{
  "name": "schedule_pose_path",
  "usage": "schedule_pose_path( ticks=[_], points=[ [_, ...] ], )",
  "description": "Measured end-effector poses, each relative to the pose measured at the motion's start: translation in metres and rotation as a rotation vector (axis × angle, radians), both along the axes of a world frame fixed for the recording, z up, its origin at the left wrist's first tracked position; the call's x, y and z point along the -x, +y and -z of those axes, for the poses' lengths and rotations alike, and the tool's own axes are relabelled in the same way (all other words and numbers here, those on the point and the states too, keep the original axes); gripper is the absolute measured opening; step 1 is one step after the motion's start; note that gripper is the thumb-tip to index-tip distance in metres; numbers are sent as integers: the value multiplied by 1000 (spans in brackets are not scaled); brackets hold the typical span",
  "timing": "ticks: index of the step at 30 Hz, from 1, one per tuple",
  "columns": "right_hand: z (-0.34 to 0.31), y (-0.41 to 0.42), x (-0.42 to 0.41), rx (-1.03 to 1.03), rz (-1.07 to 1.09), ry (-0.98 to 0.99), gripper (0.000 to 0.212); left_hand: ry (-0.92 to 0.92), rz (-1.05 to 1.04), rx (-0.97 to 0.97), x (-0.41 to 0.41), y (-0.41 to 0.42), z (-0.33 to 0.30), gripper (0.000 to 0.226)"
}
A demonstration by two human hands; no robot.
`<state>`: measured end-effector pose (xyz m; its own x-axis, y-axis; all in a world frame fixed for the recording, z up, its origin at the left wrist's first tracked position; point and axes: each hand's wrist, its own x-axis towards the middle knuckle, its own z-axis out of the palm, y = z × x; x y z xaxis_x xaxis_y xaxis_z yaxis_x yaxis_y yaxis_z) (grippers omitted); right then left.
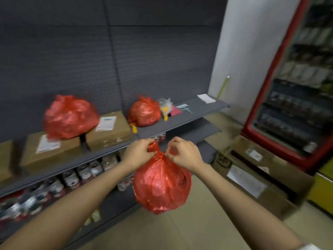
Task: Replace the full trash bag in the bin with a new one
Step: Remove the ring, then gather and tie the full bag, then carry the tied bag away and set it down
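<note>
I hold the full red trash bag (161, 184) in the air below my hands, my left hand (138, 152) clenched on its gathered neck and my right hand (185, 153) pinching the knot. I judge I'm tying it shut; next it needs setting down somewhere. The bin isn't in view, and the picture is blurred.

blurred shelf jars (54, 184), fridge contents (295, 109) unreadable
</note>
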<state>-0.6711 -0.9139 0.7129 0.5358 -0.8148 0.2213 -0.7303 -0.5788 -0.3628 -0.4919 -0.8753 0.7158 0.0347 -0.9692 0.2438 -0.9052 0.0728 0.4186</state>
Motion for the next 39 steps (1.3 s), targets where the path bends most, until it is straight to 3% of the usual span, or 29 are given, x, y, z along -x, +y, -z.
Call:
schedule_pose_path(
  ticks=[9, 21, 28, 35, 39],
  points=[
    [21, -103, 187, -32, 415, 32, 21, 51, 357, -82, 184, -175, 14, 18],
    [38, -276, 354, -92, 847, -16, 19, -133, 812, -79, 378, -417, 22, 13],
    [41, -362, 453, -140, 980, -25, 17, -113, 858, -67, 494, -526, 40, 14],
    [46, -456, 547, -141, 1041, 34, 20, -92, 763, -2, 594, -613, 48, 10],
    [50, -483, 581, -122, 1088, 23, 19, -84, 797, 10, 630, -641, 55, 20]
  ],
)
